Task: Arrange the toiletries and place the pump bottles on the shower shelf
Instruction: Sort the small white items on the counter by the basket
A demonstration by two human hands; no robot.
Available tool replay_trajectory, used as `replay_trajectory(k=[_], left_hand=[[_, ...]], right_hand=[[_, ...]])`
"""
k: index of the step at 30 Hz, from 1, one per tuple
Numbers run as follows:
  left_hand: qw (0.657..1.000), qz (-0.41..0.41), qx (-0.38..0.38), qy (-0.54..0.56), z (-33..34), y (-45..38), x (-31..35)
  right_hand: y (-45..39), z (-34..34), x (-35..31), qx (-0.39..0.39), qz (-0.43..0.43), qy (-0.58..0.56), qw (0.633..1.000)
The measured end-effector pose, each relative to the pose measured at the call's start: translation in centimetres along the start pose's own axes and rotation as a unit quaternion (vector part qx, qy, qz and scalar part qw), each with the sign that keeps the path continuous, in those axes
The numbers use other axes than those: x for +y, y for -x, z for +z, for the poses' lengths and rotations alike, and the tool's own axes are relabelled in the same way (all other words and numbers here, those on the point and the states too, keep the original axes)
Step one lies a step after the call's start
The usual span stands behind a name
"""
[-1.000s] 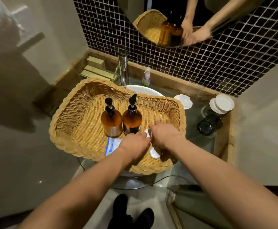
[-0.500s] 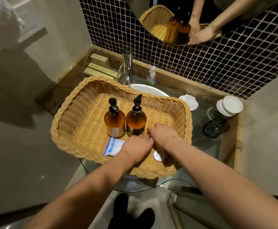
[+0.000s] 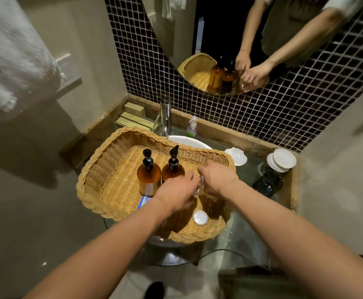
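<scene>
Wicker basket (image 3: pixel 103 182) holds two amber pump bottles (image 3: pixel 148 180) at 9 o'clock of left hand (image 3: pixel 177 192) and right hand (image 3: pixel 219 178); both pinch a small clear item (image 3: pixel 199 187), identity unclear.

1 head-worn camera looks steeply down, close over the wicker basket (image 3: pixel 103 180) on the sink.

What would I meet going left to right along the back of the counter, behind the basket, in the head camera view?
Stacked yellow soap bars → tall chrome tap → small clear pump bottle → white scalloped dish → dark glass jar with white lids resting on it.
</scene>
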State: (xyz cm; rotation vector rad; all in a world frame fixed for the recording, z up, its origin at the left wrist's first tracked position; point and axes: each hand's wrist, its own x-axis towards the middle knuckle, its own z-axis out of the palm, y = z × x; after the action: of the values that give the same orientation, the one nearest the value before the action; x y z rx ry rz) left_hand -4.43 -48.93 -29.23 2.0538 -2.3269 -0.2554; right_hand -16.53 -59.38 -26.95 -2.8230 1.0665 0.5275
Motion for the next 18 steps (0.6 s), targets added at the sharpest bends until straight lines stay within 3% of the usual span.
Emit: replay_trajectory(k=[12, 18], left_hand=[[0.998, 0.016, 0.063, -0.012, -6.8, -7.7, 2.3], [0.998, 0.042, 0.035, -0.013, -6.9, -15.5, 2.2]], right_hand=[[1.6, -4.3, 7.0, 0.072, 0.085, -0.002, 0.994], [-0.3, -4.5, 11.7, 0.064, 0.126, -0.029, 0.990]])
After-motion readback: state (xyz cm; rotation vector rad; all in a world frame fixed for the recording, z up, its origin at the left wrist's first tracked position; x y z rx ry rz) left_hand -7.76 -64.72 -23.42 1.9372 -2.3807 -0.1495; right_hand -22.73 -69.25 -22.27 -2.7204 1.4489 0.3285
